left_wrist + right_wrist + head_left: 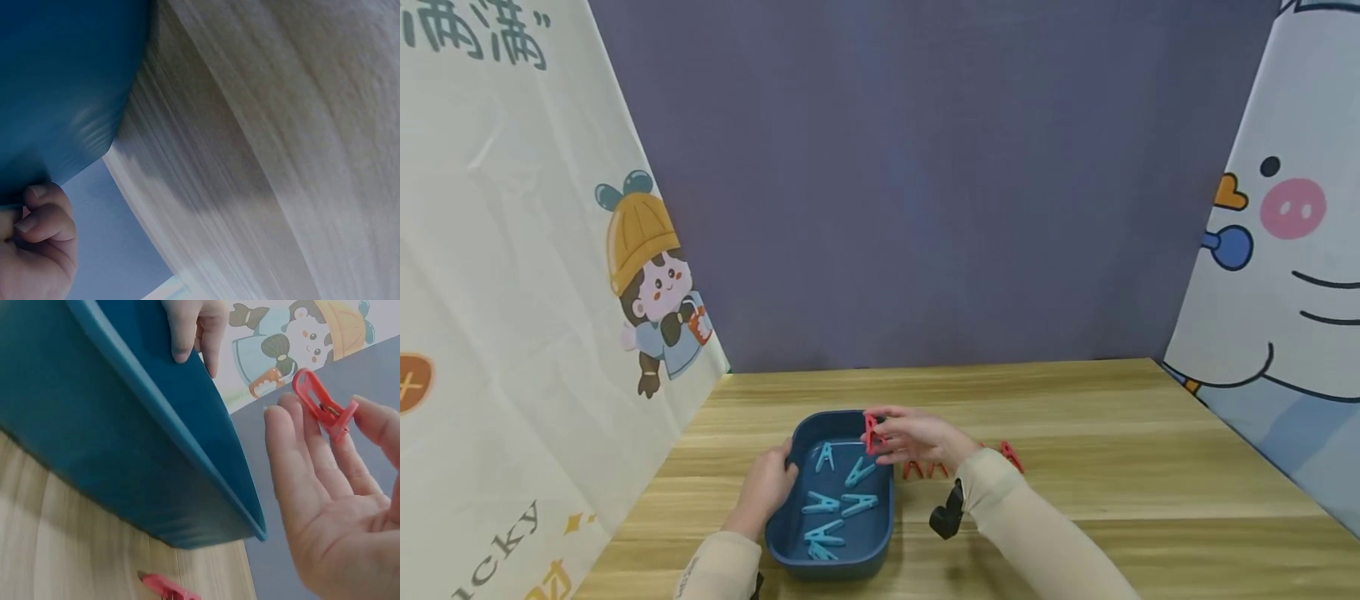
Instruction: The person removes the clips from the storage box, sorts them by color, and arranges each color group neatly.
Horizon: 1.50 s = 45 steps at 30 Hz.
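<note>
At far left, a pale sheet (512, 250) is bearing a cartoon figure in a yellow hat (655, 283). Right of it, the left of the person's two hands, the left hand (767, 486), is gripping the left rim of a deep blue basin (831, 571), digits bent over the edge; the left wrist view is showing this grasp only partly, at the frame's corner. The basin is standing on a wood-grained counter (1105, 475). Inside it, several light-blue clips (867, 501) are lying on the bottom at varied angles, the nearest ones overlapping. At the far right corner of the basin, in the head view, a red clip (870, 433) is being pinched between thumb and fingertips of the right hand (921, 436), palm clear of it; the right wrist view is showing the same clip raised, apart from the basin. Further right, other red clips (1011, 457) are lying on the counter just outside the basin, some partly hidden behind the right wrist. A black device (947, 512) is hanging below that wrist. A grey-blue panel (925, 183) is spanning the back, and a white sheet with a pink snout (1292, 208) is closing the right side.
</note>
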Each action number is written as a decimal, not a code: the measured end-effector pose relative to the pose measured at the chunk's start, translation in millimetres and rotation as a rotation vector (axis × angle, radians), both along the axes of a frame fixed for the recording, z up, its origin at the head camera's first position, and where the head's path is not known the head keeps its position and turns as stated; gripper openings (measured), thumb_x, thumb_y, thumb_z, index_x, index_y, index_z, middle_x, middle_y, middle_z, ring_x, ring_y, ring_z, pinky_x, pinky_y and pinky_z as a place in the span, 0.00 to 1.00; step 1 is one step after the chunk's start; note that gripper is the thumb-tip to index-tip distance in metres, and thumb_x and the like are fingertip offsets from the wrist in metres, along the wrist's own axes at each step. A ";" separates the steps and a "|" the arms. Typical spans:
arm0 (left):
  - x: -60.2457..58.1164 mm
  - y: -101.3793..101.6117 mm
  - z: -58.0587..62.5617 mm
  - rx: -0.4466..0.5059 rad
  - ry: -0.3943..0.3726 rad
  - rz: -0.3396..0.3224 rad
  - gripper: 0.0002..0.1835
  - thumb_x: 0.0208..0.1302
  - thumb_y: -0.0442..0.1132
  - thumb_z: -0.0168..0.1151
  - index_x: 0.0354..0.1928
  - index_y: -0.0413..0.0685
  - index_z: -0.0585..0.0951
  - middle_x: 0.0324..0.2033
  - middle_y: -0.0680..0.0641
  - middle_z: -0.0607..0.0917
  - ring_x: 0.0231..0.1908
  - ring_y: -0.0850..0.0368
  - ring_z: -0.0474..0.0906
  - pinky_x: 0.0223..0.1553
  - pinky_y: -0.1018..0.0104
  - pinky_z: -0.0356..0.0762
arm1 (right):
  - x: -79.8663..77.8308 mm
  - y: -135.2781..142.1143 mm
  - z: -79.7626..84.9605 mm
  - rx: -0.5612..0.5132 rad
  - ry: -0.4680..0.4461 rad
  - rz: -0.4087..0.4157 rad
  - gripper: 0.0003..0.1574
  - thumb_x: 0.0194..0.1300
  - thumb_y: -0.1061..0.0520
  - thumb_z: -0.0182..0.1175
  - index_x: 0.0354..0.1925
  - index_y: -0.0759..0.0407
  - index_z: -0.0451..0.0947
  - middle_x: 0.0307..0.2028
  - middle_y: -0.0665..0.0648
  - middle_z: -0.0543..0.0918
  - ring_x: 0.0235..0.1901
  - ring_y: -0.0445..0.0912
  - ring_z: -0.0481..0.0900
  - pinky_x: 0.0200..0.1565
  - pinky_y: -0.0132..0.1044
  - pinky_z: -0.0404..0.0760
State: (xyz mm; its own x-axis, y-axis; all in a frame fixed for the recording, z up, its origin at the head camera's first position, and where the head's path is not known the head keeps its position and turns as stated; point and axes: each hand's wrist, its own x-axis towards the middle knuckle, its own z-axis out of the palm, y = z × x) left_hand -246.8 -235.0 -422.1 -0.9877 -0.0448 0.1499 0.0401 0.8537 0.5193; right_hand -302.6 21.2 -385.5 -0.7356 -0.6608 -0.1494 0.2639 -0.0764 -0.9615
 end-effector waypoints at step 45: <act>-0.1 0.0 1.8 -0.004 -0.025 -0.001 0.25 0.62 0.29 0.52 0.62 0.29 0.64 0.57 0.32 0.70 0.57 0.37 0.66 0.53 0.45 0.68 | -10.5 89.4 4.8 0.029 0.060 -0.133 0.32 0.66 0.59 0.53 0.65 0.61 0.57 0.45 0.58 0.81 0.29 0.40 0.74 0.34 0.32 0.76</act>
State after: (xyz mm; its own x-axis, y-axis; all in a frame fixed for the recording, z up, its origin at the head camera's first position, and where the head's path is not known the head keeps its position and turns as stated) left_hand -246.9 -235.0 -420.3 -0.9912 -0.0428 0.1256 0.0285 0.8559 0.5164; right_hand -313.1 110.6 -380.7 -0.8246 -0.5528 -0.1199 0.1951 -0.0790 -0.9776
